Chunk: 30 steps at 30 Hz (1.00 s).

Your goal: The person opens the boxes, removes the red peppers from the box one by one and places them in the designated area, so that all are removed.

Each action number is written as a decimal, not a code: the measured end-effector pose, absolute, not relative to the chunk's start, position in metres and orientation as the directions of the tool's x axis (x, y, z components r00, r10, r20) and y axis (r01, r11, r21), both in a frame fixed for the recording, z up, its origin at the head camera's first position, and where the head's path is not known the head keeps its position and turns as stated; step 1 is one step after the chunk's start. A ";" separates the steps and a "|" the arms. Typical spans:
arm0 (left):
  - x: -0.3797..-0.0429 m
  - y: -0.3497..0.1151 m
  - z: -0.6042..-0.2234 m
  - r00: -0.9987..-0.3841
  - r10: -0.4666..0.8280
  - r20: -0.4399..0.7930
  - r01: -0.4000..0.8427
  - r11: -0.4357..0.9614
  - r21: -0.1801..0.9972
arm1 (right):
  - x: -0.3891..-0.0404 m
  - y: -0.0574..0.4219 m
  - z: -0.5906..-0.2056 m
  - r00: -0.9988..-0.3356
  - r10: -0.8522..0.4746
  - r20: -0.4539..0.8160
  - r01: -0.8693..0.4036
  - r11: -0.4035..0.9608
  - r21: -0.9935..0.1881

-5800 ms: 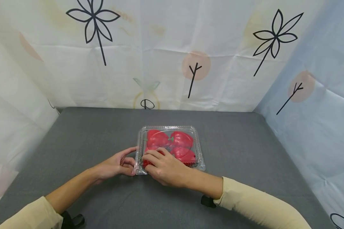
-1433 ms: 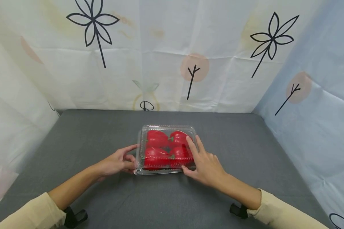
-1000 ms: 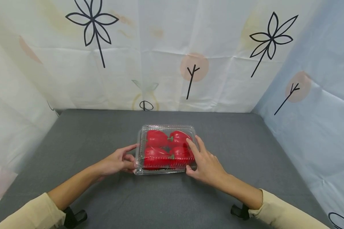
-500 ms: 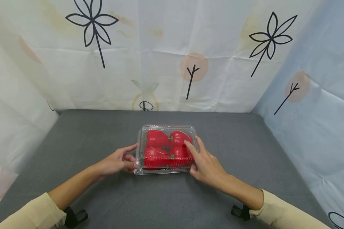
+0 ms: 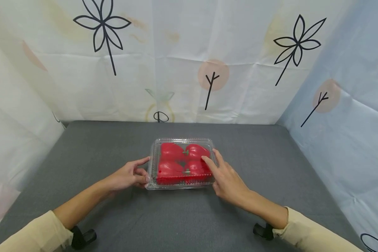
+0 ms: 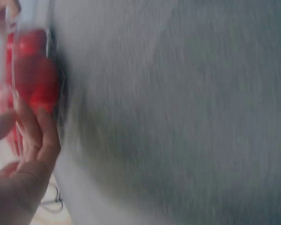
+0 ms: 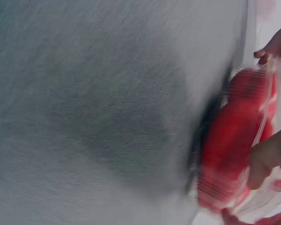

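A clear plastic clamshell container (image 5: 176,187), its lid down, holds several red bell peppers (image 5: 171,152) with green stems. My left hand (image 5: 127,177) grips its left edge; the index finger stretches along the side and the thumb is near the front corner. At the right side, my right hand (image 5: 228,180) holds the container, one finger over the lid and another along the far right edge. Blurred red peppers (image 6: 35,77) show past my left fingers in the left wrist view. In the right wrist view the right thumb (image 7: 262,164) lies against the plastic.
Under the container is a dark grey cloth-covered table (image 5: 113,147). White printed curtains (image 5: 182,70) hang behind it and on both sides. Black straps (image 5: 82,238) sit on both wrists, by the cream sleeves.
Since the oldest frame, my right hand has gone from the lid's front left to the container's right side. In the last half second the container has shifted slightly left, both hands staying on it.
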<state>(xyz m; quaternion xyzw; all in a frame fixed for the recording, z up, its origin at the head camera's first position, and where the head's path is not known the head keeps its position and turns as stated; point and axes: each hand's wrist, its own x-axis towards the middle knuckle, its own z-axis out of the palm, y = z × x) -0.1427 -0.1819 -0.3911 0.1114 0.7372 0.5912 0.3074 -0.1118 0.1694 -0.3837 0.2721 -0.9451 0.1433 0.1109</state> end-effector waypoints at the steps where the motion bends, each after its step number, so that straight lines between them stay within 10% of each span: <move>1: -0.143 -0.184 -0.391 -0.786 0.530 -0.318 -0.195 0.275 0.941 | -0.112 0.170 -0.384 -0.818 -0.492 0.299 -0.557 0.808 -0.193; 13: -0.145 -0.187 -0.395 -0.809 0.504 -0.303 -0.203 0.244 0.948 | -0.118 0.176 -0.376 -0.771 -0.556 0.310 -0.596 0.802 -0.042; 30: -0.145 -0.184 -0.392 -0.799 0.491 -0.346 -0.256 0.243 0.936 | -0.127 0.191 -0.355 -0.778 -0.522 0.348 -0.617 0.740 -0.268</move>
